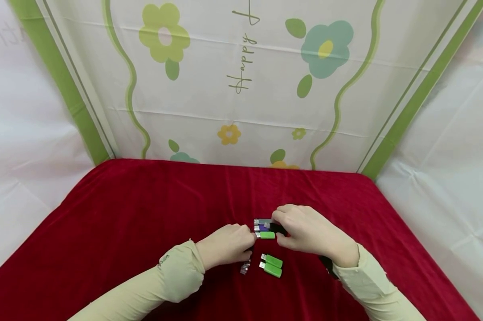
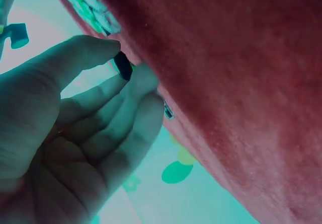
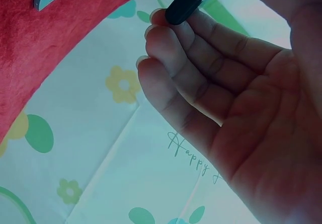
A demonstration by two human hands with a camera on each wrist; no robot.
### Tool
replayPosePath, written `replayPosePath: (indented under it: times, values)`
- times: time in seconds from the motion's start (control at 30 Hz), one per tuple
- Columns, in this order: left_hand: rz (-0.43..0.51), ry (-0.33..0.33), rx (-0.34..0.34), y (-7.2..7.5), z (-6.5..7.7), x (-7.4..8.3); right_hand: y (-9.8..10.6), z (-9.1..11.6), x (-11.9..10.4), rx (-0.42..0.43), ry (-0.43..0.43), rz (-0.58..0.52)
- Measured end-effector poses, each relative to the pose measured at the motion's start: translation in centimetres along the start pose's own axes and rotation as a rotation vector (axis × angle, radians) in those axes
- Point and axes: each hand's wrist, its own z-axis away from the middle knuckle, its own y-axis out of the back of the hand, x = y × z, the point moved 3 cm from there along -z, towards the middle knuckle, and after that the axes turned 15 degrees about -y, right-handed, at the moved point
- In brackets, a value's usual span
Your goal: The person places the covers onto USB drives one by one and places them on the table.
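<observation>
A person's L hand (image 1: pixel 227 244) pinches a small black piece (image 2: pixel 123 65) & R hand (image 1: pixel 311 229) grips a black USB stick (image 3: pixel 184 5) btwn thumb & fingers, lower ctr of head view, nr gray (image 1: pixel 265 220), purple (image 1: pixel 262 228) & green (image 1: pixel 268 235) sticks, w/ two more green sticks (image 1: pixel 272 269) below on red cloth (image 1: pixel 145 214).

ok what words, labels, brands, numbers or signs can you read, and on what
"Happy": white floral fabric backdrop; rest cut off.
White fabric left wall: faint lettering, no clear word.
Beige fabric left sleeve: dark marking, too small to read.
Green, grey, purple and black USB sticks: nothing legible.
</observation>
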Motion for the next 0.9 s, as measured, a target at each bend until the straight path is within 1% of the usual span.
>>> replayPosePath:
  times: [0.07, 0.13, 0.27, 0.33, 0.47, 0.6, 0.67, 0.77, 0.9]
  values:
    - [0.085, 0.009, 0.015, 0.2, 0.1, -0.3, 0.2, 0.0, 0.0, 0.004, 0.001, -0.004]
    - [0.145, 0.016, 0.036, 0.4, 0.3, -0.6, 0.3, 0.0, 0.0, 0.007, -0.001, -0.002]
    - [0.185, 0.011, 0.108, 1.2, 0.8, -1.1, 0.4, -0.1, 0.0, 0.004, -0.010, 0.005]
    - [0.186, 0.003, 0.158, 2.0, 1.1, -1.2, 0.5, -0.1, 0.1, 0.000, -0.015, 0.004]
    - [0.180, -0.001, 0.268, 4.2, 1.9, -1.2, 0.7, 0.0, 0.1, 0.006, -0.016, -0.006]
    - [0.152, -0.036, 0.397, 6.3, 2.8, -1.2, 1.0, 0.1, 0.1, 0.021, -0.016, -0.014]
    - [0.143, -0.057, 0.446, 7.2, 3.2, -1.0, 1.1, 0.2, 0.1, 0.029, -0.017, -0.013]
    - [0.140, -0.075, 0.485, 8.2, 3.6, -0.8, 1.2, 0.3, 0.1, 0.040, -0.014, -0.015]
    - [0.133, -0.088, 0.501, 9.0, 3.9, -0.5, 1.5, 0.4, 0.0, 0.051, -0.007, -0.018]
